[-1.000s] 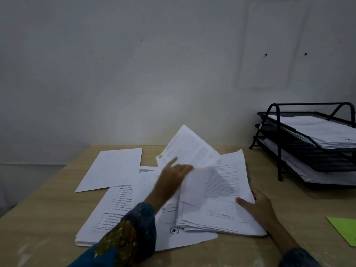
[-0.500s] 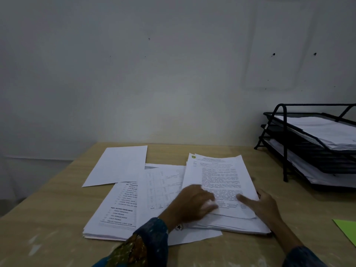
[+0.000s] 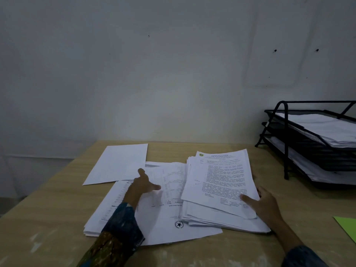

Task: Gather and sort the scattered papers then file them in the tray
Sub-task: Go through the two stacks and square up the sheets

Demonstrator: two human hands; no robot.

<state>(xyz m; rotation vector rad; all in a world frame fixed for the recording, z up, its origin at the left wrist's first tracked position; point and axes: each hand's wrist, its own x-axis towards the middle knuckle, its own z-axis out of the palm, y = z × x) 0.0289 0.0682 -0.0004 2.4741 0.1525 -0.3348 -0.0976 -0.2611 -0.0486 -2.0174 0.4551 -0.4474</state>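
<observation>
Papers [image 3: 173, 189] spread flat over the near middle of a pale wooden desk [image 3: 57, 209], in overlapping groups. At the right, a thick stack [image 3: 223, 182] of printed sheets, long axis running away from the person and leaning slightly right, letterhead at the far end with a small green-and-yellow emblem [image 3: 201, 154]; text too small to read. Beneath it toward the left, a sheet [image 3: 165, 234] bearing a round black star seal [image 3: 179, 224], and a lower pile [image 3: 107, 207] printed with tables, tilted the same way. Farther left, a blank sheet [image 3: 119, 162], near edge overlapping that pile. Left hand [image 3: 143, 185] over a table-printed page, fingers stretched and apart, gripping nothing; patterned sleeve [image 3: 119, 228] hiding part of the pile. Right hand [image 3: 265, 205] flat against the stack's near right corner, thumb lying on the top sheet, fingers straight. Well apart at the far right, a black wire tray [image 3: 286, 151] in tiers, holding paper. At the right edge, a corner of green sheet [image 3: 346, 226].
</observation>
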